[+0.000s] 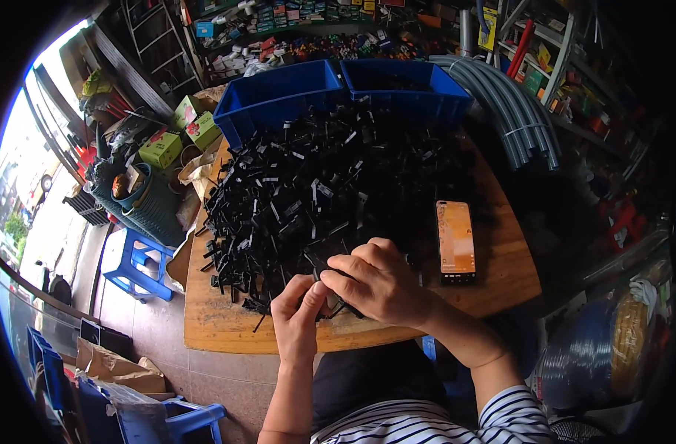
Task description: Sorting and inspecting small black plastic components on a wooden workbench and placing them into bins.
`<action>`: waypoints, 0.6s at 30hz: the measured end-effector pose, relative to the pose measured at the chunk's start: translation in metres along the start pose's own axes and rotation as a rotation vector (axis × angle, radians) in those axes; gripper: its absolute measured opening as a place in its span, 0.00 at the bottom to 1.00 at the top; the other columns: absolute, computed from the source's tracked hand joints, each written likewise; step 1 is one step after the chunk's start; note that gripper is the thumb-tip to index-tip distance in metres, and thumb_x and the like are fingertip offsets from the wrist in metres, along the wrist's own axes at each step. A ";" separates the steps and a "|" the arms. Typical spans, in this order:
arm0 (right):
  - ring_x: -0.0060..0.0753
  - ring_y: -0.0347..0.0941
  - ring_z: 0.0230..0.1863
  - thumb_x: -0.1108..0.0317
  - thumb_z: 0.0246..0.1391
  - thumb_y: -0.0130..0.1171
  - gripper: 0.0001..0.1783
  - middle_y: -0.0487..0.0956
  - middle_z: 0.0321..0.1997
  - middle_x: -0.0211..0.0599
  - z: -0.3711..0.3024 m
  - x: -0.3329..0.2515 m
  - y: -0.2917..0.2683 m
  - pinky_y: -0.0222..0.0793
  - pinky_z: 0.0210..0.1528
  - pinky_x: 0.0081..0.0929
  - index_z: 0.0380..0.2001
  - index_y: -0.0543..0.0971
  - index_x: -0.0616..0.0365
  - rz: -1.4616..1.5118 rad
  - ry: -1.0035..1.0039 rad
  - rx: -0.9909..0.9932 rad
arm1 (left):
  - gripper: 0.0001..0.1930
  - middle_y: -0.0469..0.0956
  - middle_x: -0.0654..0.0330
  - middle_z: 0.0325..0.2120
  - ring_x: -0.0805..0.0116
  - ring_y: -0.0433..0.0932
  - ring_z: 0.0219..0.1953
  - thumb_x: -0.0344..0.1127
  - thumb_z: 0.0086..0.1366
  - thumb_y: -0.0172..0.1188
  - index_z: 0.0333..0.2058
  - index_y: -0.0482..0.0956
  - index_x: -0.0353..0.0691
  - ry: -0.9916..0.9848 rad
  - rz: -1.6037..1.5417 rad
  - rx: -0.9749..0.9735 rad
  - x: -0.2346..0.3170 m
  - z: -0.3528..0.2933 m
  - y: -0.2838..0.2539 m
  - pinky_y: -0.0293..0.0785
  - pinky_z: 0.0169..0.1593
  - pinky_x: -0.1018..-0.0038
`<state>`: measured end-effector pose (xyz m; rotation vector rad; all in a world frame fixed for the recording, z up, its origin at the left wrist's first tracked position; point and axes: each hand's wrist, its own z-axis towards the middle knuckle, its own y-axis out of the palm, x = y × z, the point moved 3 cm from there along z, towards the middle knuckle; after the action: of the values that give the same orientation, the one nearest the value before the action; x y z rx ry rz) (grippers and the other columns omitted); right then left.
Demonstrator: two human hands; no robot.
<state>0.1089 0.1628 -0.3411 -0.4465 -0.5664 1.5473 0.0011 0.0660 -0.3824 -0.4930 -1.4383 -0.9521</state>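
Observation:
My left hand (299,307) and my right hand (376,285) meet at the near edge of a big heap of small black plastic parts (301,185). The fingers of both hands are pinched together, with the left thumb and the right fingertips almost touching. A bit of black plastic part (323,272) shows between them; its shape is mostly hidden by the fingers. More black pieces lie under and just beyond my hands. To the right of my right hand, a phone (456,240) with an orange lit screen lies on the wooden table (500,274).
Two blue bins (278,87) stand behind the heap at the table's far side. Coiled grey hoses (508,111) are at the far right. On the left are a blue stool (134,263), green boxes (160,148) and a basket (156,207). Crowded shelves line the back.

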 end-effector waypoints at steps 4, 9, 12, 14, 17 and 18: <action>0.28 0.65 0.40 0.66 0.43 0.63 0.16 0.74 0.43 0.30 -0.007 -0.005 0.000 0.62 0.44 0.30 0.39 0.77 0.53 -0.066 -0.060 -0.072 | 0.12 0.72 0.64 0.19 0.79 0.68 0.21 0.37 0.64 0.55 0.29 0.76 0.33 -0.124 -0.163 -0.029 -0.008 0.000 -0.005 0.64 0.27 0.83; 0.34 0.66 0.46 0.55 0.48 0.63 0.26 0.69 0.52 0.38 -0.002 -0.001 -0.006 0.62 0.52 0.37 0.49 0.72 0.55 0.225 0.188 -0.091 | 0.12 0.73 0.63 0.18 0.78 0.68 0.21 0.37 0.64 0.54 0.28 0.77 0.32 -0.141 -0.295 -0.009 -0.016 -0.001 -0.006 0.63 0.26 0.83; 0.33 0.67 0.53 0.59 0.53 0.61 0.29 0.65 0.58 0.45 -0.018 0.006 -0.001 0.67 0.53 0.31 0.55 0.66 0.59 0.713 0.727 0.118 | 0.10 0.73 0.63 0.21 0.78 0.69 0.22 0.33 0.62 0.55 0.27 0.77 0.31 -0.064 -0.283 0.016 -0.014 -0.007 -0.007 0.65 0.27 0.82; 0.28 0.71 0.49 0.66 0.56 0.58 0.23 0.72 0.52 0.42 -0.026 0.012 0.009 0.72 0.48 0.24 0.53 0.68 0.61 1.073 0.876 0.121 | 0.08 0.73 0.63 0.25 0.78 0.70 0.23 0.30 0.60 0.57 0.28 0.76 0.30 0.089 -0.037 0.016 -0.008 -0.011 -0.002 0.67 0.29 0.83; 0.25 0.77 0.38 0.72 0.57 0.56 0.14 0.79 0.35 0.35 -0.022 0.011 0.006 0.73 0.43 0.19 0.46 0.74 0.62 0.927 0.868 0.199 | 0.07 0.72 0.63 0.27 0.78 0.70 0.25 0.29 0.60 0.59 0.32 0.77 0.30 0.022 -0.047 0.015 -0.012 -0.011 0.001 0.67 0.30 0.83; 0.25 0.77 0.38 0.72 0.57 0.56 0.14 0.79 0.35 0.35 -0.021 0.011 0.005 0.73 0.43 0.19 0.46 0.74 0.62 0.928 0.866 0.198 | 0.07 0.73 0.63 0.27 0.79 0.70 0.25 0.29 0.60 0.59 0.34 0.78 0.30 -0.004 -0.060 0.025 -0.014 -0.011 0.001 0.67 0.30 0.83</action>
<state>0.1167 0.1757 -0.3603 -1.2461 0.5535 2.0070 0.0104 0.0617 -0.3969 -0.4357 -1.4737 -0.9798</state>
